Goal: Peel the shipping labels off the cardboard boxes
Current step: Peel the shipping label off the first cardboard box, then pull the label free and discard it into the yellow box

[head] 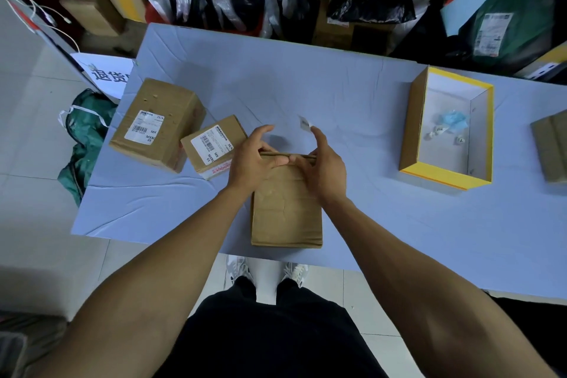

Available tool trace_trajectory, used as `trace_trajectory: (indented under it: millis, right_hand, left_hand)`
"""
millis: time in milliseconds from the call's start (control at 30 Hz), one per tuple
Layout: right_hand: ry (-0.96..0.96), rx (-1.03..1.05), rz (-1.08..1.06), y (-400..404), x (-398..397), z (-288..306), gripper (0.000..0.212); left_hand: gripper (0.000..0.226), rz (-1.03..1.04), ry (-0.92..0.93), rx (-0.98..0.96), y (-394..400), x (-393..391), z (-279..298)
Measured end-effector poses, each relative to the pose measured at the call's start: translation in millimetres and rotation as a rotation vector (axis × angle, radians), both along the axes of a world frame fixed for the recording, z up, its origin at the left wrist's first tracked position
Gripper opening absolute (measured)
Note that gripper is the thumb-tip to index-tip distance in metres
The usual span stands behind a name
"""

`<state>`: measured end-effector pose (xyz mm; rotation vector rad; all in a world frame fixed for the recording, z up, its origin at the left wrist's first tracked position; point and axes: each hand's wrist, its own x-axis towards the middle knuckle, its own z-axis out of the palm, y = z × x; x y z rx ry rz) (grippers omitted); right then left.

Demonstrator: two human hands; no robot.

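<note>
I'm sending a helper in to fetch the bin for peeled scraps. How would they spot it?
Look at the blue-covered table, then its right side. The open tray there has bright yellow edges and a white inside holding paper scraps and something crumpled and blue; every other box nearby is plain brown and closed.

Both hands — left hand [251, 159], right hand [322, 169] — grip the centre cardboard box's [287, 212] far edge; a label scrap [305, 123] sticks to the right fingertip.
</note>
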<state>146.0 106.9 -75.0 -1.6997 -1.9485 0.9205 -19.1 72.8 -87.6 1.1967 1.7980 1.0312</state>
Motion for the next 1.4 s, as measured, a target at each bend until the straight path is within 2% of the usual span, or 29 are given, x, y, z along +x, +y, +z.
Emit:
trace_trajectory:
  millis: [100,167,200,267,300,367,433,500,600,733,900,1100,1200,1300,1400]
  right_hand:
    - [-0.035,-0.001,-0.083,-1,-3,3,0.062]
    - [0.064,-0.050,-0.042,-4,-1,6,0.072]
    - [0.163,-0.078,0.020,-7,3,8,0.084]
    - [0.325,-0.141,0.145,-14,15,8,0.113]
    - [0.325,-0.168,0.217,-19,21,7,0.125]
    - [0.204,-0.177,0.379,-30,31,4,0.141]
    - [0.124,-0.183,0.464,-37,35,-1,0.145]
    - [0.116,-0.195,0.461,-36,33,-2,0.143]
    - [0.100,-0.150,0.388,-31,27,1,0.129]
    - [0.031,-0.048,0.264,-19,11,8,0.102]
    - [0.021,-0.065,0.030,-9,-4,7,0.081]
    - [0.012,-0.006,0.061,-9,-1,4,0.075]
    - [-0.014,0.020,0.154,-7,5,10,0.072]
    - [-0.035,0.047,0.216,0,7,25,0.057]
    - [-0.075,0.108,0.253,12,12,45,0.034]
  left_hand:
    - [0.058,0.064,0.011,0.039,-5,6,-1]
    - [0.055,0.045,0.026,0.041,-8,7,4]
    - [0.061,0.020,0.019,0.048,-11,5,9]
    - [0.089,-0.092,0.025,0.056,-23,-2,17]
    - [0.108,-0.186,0.068,0.047,-32,-6,21]
    - [0.141,-0.389,0.222,-0.057,-53,-11,24]
    - [0.154,-0.520,0.321,-0.176,-70,-14,19]
    - [0.156,-0.512,0.314,-0.205,-74,-15,14]
    - [0.147,-0.380,0.244,-0.162,-66,-14,17]
    - [0.125,-0.132,0.131,-0.110,-48,-4,17]
    - [0.100,0.122,0.080,-0.117,-27,12,14]
    - [0.063,0.157,0.099,-0.047,-28,18,15]
    - [0.053,0.088,0.222,-0.077,-29,16,23]
    - [0.043,0.070,0.326,-0.069,-24,13,37]
    - [0.033,0.033,0.436,-0.037,-14,6,54]
